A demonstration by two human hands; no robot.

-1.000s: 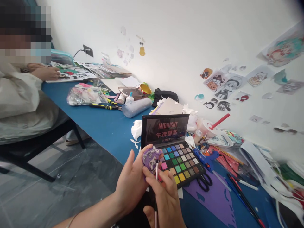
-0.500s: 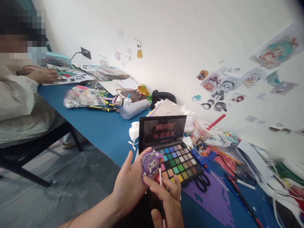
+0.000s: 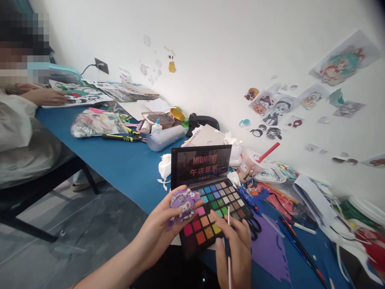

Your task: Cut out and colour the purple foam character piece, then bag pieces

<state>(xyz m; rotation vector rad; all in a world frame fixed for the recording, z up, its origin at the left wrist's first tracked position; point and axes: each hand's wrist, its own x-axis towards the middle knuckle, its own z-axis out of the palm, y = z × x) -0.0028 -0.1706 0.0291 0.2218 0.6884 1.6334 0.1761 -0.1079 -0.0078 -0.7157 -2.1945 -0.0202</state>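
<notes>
My left hand [image 3: 162,220] holds a small purple figure of a cartoon character [image 3: 184,204], its thumb laid across the front. In my right hand [image 3: 236,245] is a thin paintbrush [image 3: 229,237], upright between the fingers, its tip over the green and yellow pans. Under both hands lies an open palette of coloured pans [image 3: 201,237], with its dark lid [image 3: 201,166] standing up behind, printed "MIDNIGHT". The figure is beside the pink and orange pans, apart from the brush.
Right of the palette are black scissors [image 3: 255,228], a purple sheet [image 3: 269,253], a blue glue gun [image 3: 254,198] and a drink cup with a red straw [image 3: 249,164]. Pliers [image 3: 120,137] and a clear bottle [image 3: 165,137] lie further left. Another person's hand [image 3: 48,97] works at the far left.
My right hand has moved right with the paintbrush, away from the figure and over the palette. My left thumb has closed over the figure. The view has shifted slightly.
</notes>
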